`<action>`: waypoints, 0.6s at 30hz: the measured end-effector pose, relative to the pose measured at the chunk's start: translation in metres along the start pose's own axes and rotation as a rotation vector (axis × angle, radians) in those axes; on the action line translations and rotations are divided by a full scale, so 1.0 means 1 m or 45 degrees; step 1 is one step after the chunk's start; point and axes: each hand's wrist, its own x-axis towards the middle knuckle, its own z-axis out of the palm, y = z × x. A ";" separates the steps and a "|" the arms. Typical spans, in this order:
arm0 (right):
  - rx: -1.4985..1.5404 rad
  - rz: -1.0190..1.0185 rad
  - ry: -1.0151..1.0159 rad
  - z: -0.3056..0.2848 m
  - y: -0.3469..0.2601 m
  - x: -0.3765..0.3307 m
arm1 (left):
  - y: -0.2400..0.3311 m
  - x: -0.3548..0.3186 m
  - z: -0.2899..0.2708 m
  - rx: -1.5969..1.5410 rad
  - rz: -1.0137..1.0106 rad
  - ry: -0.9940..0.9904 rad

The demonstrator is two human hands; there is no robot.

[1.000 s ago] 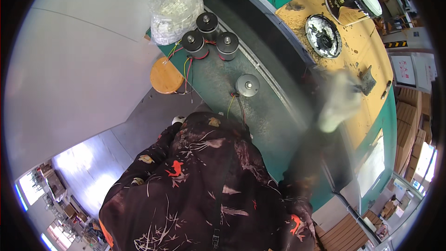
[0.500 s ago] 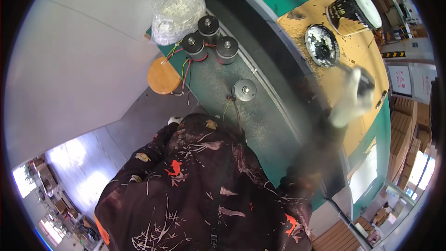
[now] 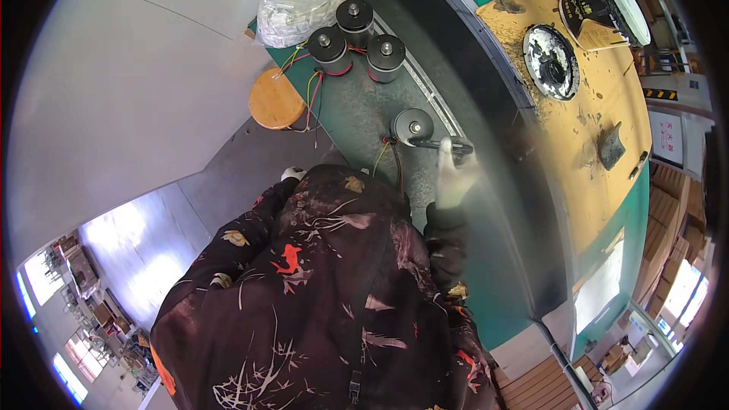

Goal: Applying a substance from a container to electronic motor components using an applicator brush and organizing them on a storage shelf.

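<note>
My right hand (image 3: 456, 178), in a white glove, is closed on a slim dark brush-like tool (image 3: 440, 145). The tool points left, and its tip meets the top of a round motor (image 3: 411, 127) with a dark cap and a short central shaft. Yellow-green and dark wires run from that motor toward my body. At the near left edge of the bench, my left hand (image 3: 292, 173) shows only as a bit of white glove; its fingers are hidden. Three similar motors (image 3: 355, 21) stand grouped farther off, with coloured wires.
A dark conveyor belt (image 3: 486, 83) runs along the green bench (image 3: 357, 118). Beyond it, yellow board (image 3: 600, 175) carries a lid smeared with black and white (image 3: 550, 63), a tipped black tub (image 3: 600, 11) and a curved dark piece (image 3: 610, 146). A bag (image 3: 300, 0) and wooden stool (image 3: 275, 99) are left.
My right hand has moved left from the yellow board across the belt, bringing the tool from the smeared lid to the nearest motor. The curved dark piece now lies uncovered on the board.
</note>
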 end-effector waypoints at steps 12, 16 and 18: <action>-0.057 0.020 -0.002 0.004 -0.004 0.000 | 0.012 -0.004 -0.010 0.001 0.002 -0.008; 0.064 -0.206 0.168 -0.005 -0.003 0.001 | 0.082 -0.035 -0.038 0.030 0.217 0.218; -0.026 -0.244 0.194 -0.038 -0.046 -0.001 | 0.113 -0.035 -0.053 0.044 0.392 0.294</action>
